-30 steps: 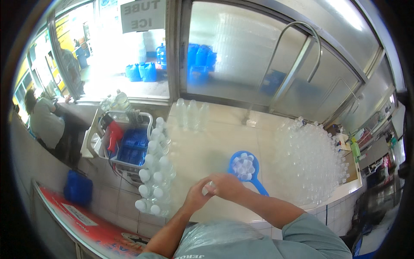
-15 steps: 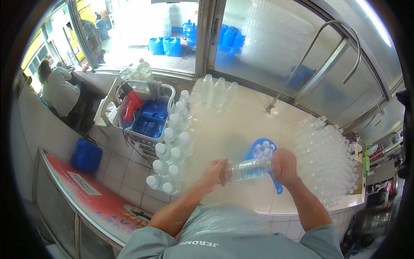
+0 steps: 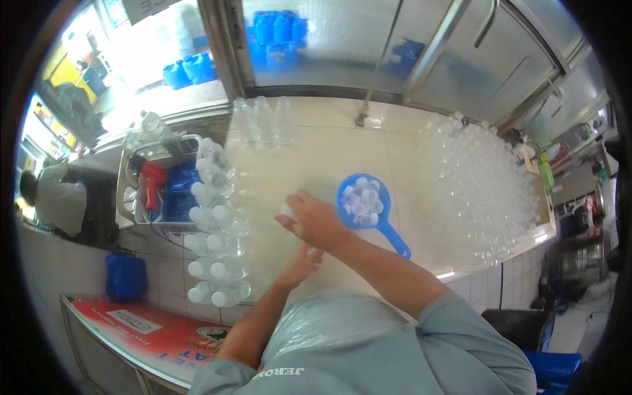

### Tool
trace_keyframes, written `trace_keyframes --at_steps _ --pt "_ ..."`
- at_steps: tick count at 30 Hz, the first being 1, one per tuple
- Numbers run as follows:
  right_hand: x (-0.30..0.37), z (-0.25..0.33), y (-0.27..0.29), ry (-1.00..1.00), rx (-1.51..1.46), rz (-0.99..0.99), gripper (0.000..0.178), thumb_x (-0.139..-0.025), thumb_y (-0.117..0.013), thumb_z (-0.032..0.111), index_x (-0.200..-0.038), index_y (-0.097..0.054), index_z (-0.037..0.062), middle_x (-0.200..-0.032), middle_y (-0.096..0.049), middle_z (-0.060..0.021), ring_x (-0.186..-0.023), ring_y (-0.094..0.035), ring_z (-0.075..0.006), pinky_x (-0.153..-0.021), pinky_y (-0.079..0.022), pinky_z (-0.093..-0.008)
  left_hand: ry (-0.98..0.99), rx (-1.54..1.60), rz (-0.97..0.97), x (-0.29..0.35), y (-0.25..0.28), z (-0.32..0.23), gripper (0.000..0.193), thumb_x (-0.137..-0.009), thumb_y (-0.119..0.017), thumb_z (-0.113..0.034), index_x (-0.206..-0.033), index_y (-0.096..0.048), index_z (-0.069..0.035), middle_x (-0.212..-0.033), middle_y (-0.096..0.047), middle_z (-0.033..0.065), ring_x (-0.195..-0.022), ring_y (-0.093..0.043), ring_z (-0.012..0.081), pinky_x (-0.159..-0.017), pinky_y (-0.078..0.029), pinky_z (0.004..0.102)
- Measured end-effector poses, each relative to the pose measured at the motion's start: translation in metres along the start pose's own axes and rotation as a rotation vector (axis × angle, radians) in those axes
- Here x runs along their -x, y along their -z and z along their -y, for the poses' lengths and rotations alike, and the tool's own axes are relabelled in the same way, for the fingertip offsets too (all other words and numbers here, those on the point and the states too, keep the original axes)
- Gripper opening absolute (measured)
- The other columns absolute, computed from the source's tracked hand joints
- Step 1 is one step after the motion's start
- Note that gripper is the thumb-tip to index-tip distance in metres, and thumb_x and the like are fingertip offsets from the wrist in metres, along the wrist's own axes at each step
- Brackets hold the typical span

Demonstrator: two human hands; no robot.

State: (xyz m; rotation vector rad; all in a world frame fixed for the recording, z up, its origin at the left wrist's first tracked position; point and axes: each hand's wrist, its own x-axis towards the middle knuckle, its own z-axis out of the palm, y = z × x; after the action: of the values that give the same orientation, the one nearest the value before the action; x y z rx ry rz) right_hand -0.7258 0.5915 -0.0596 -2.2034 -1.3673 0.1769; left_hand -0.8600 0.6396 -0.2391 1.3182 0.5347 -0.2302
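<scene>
Pale tiled surface (image 3: 329, 158) under bright daylight, white-tiled on its front face too. Steel-framed frosted glass panels (image 3: 342, 39) along the far side, with blue containers (image 3: 276, 26) blurred behind. Outside on the left, sunlit pavement with more blue jugs (image 3: 191, 68). Down left, a red banner (image 3: 138, 329) and a blue jerrycan (image 3: 125, 276) against the tiled wall. Seated person (image 3: 59, 201) at far left.

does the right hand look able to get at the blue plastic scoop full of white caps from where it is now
Probably yes: the right hand hovers just beside the blue plastic scoop of white caps, with only bare counter between them and nothing blocking the way.
</scene>
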Motion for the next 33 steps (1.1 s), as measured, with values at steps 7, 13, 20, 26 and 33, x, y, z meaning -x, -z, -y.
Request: trace_keyframes --at_steps 7,13,20,26,33 --pt "0.006 -0.053 0.027 -0.064 -0.111 -0.038 0.051 -0.091 -0.074 0.034 -0.131 -0.063 0.0037 -0.13 -0.064 -0.0222 -0.117 -0.064 -0.0401 -0.1 -0.052 -0.0493 -0.247 -0.004 -0.21 -0.057 0.025 -0.043 0.074 -0.107 -0.057 -0.033 -0.167 -0.017 -0.015 -0.165 -0.033 0.011 -0.105 -0.065 0.018 -0.083 -0.055 0.0339" --pt "0.045 -0.135 0.079 -0.315 0.156 -0.035 0.031 -0.087 -0.073 0.017 -0.116 -0.069 0.0073 -0.106 -0.065 -0.0173 -0.103 -0.064 -0.0385 -0.089 -0.053 -0.0483 -0.201 0.237 -0.487 -0.078 0.066 -0.078 0.083 -0.106 -0.059 -0.031 -0.17 -0.007 -0.021 -0.172 -0.025 0.0088 -0.101 -0.067 0.0183 -0.077 -0.055 0.0321" --pt "0.056 -0.148 0.064 -0.271 0.182 -0.011 0.035 -0.083 -0.076 0.008 -0.117 -0.068 0.0044 -0.107 -0.062 -0.0176 -0.102 -0.063 -0.0395 -0.086 -0.053 -0.0481 -0.289 0.391 -0.79 -0.115 0.104 -0.081 0.085 -0.105 -0.06 -0.028 -0.17 -0.005 -0.02 -0.171 -0.024 0.0098 -0.095 -0.066 0.0188 -0.073 -0.053 0.0322" --pt "0.061 -0.151 0.061 -0.266 0.153 -0.097 0.035 -0.083 -0.075 0.005 -0.116 -0.065 0.0027 -0.106 -0.061 -0.0179 -0.099 -0.063 -0.04 -0.083 -0.052 -0.0481 -0.337 0.077 -1.001 -0.14 0.098 -0.133 0.077 -0.1 -0.065 -0.022 -0.165 -0.024 -0.01 -0.147 -0.051 0.019 -0.092 -0.066 0.0247 -0.079 -0.053 0.0386" --pt "0.061 -0.141 0.065 -0.285 0.055 -0.159 0.032 -0.084 -0.075 0.005 -0.114 -0.064 0.0022 -0.101 -0.062 -0.0177 -0.09 -0.063 -0.0368 -0.08 -0.051 -0.0467 -0.401 -0.147 -1.295 -0.166 0.141 -0.288 0.07 -0.099 -0.063 -0.025 -0.16 -0.035 -0.007 -0.137 -0.055 0.0288 -0.123 -0.059 0.0422 -0.103 -0.049 0.0503"
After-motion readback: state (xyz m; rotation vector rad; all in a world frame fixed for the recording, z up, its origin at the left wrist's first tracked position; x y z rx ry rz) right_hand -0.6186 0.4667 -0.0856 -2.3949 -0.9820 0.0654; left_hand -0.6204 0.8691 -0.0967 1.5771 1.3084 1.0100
